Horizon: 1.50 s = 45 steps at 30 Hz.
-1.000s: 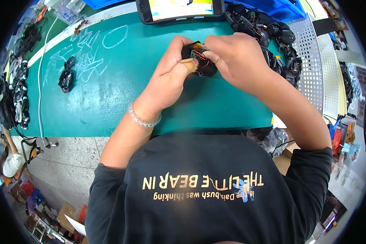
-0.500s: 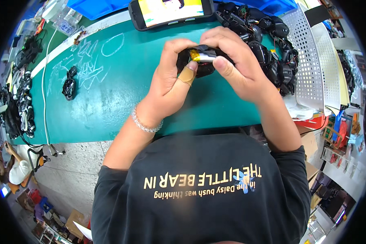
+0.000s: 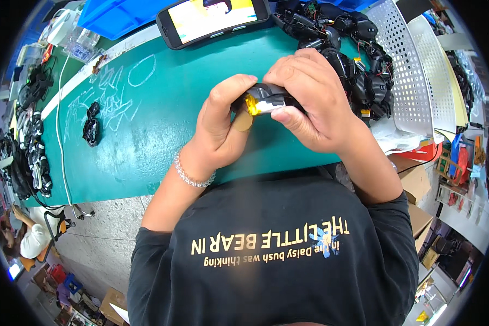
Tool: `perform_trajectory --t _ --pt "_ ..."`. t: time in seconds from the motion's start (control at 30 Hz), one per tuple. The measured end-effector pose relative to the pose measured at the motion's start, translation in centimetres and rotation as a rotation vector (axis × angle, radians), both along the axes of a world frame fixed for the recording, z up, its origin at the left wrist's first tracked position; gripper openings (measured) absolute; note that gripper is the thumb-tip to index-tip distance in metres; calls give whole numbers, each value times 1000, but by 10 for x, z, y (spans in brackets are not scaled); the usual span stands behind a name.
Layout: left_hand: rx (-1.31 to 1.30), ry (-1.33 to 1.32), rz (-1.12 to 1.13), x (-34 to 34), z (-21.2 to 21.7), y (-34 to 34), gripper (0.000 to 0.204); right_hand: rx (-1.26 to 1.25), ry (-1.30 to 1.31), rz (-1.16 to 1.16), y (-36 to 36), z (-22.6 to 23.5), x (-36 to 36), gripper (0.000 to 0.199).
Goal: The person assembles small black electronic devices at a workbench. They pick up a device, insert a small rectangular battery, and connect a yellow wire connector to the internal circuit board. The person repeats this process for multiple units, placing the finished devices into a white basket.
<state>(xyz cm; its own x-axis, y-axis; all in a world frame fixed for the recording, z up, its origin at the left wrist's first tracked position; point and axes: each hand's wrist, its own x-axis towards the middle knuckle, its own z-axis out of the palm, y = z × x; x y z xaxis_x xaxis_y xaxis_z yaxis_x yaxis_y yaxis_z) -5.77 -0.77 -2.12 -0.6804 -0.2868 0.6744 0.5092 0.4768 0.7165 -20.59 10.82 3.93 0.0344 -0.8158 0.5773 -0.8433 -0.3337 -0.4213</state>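
Observation:
Both my hands hold a small black plastic device part (image 3: 269, 91) above the green table, in front of my chest. A flat silver battery (image 3: 267, 105) with yellow tape at its left end lies against its near side. My left hand (image 3: 217, 125) closes round the left end, its thumb, wearing a tan bandage, below the yellow tape. My right hand (image 3: 314, 100) curls over the right end, with the thumb at the battery's lower edge. Fingers hide much of the part.
A phone (image 3: 214, 22) with a lit screen stands at the back, by a blue bin (image 3: 114, 19). Black device parts with wires (image 3: 358, 81) pile at the right, beside a white perforated basket (image 3: 407, 70). A small black piece (image 3: 92, 125) and a white cable (image 3: 60, 136) lie at left.
Both hands have come slightly nearer to me with the part. It has tilted, and more of the battery and yellow tape shows. The whole view has shifted a little.

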Motion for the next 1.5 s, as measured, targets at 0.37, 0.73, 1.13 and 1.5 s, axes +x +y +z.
perform_trajectory --t 0.37,0.73,1.13,1.5 --pt "-37 -5 0 -1 1 5 50 -1 -68 -35 7 -7 6 29" --pt "-96 -108 84 -5 11 7 40 79 -157 -106 8 -15 6 26" --pt "-39 -148 39 -8 8 11 37 136 -487 -105 6 -22 16 31" --pt "388 -272 292 35 34 -11 32 157 -64 -549 11 -15 -99 40"
